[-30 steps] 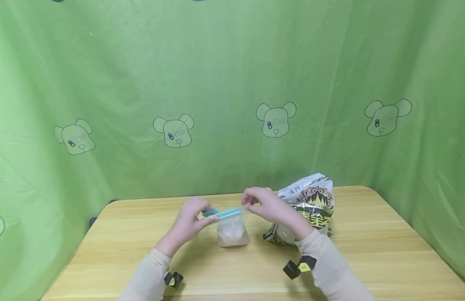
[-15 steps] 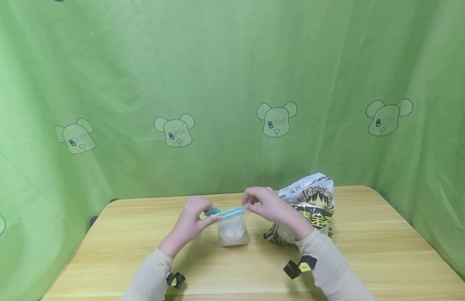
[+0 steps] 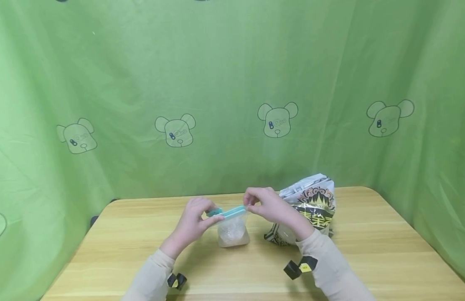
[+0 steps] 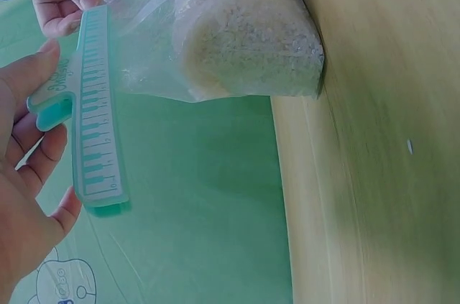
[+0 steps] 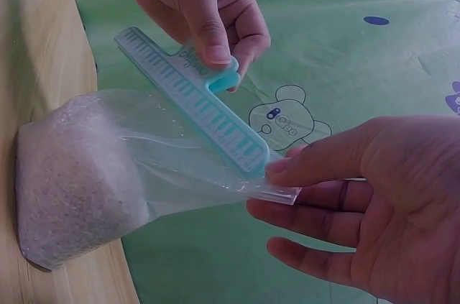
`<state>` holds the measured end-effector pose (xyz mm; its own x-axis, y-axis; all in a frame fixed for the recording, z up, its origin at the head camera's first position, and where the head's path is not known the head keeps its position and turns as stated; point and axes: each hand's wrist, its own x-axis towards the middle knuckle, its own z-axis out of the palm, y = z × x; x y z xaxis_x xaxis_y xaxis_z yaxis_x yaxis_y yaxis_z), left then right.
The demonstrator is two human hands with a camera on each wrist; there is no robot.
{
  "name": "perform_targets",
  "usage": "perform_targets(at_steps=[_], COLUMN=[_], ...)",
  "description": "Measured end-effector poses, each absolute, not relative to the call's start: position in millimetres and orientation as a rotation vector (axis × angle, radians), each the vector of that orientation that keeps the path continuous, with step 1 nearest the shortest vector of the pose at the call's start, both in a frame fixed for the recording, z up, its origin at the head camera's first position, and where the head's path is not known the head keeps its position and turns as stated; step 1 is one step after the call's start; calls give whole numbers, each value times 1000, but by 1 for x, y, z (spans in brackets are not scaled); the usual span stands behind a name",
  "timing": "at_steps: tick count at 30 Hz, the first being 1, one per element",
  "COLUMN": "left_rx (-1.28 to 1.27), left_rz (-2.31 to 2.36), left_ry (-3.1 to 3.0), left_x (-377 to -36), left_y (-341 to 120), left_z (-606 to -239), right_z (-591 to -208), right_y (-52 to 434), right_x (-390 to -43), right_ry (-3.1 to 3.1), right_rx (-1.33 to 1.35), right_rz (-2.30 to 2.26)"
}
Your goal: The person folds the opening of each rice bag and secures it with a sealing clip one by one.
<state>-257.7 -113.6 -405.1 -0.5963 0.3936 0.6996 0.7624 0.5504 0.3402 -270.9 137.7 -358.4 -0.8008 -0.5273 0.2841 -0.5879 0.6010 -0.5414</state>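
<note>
Teal sealing clip point(image 3: 226, 212) pinched in left hand point(image 3: 194, 219), clamped across clear rice bag point(image 3: 233, 231) whose top corner is pinched by right hand point(image 3: 268, 205).

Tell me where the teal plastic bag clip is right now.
Head view, table centre: the teal plastic bag clip sits across the clear rice bag's top, between left hand and right hand.

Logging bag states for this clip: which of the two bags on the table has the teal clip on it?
The small clear bag of white grains, held between both hands; the teal clip spans its top. The printed bag behind carries none.
</note>
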Motion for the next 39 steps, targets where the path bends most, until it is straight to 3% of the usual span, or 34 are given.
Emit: perform_targets(at_steps=[39], left_rx=[-889], left_rz=[-875], left_ry=[-2242], left_x=[-256], left_y=[-108], left_z=[-409], right_z=[-350], right_y=[154], right_x=[-270], right_ry=[-2724], right_rx=[1095], right_rz=[933])
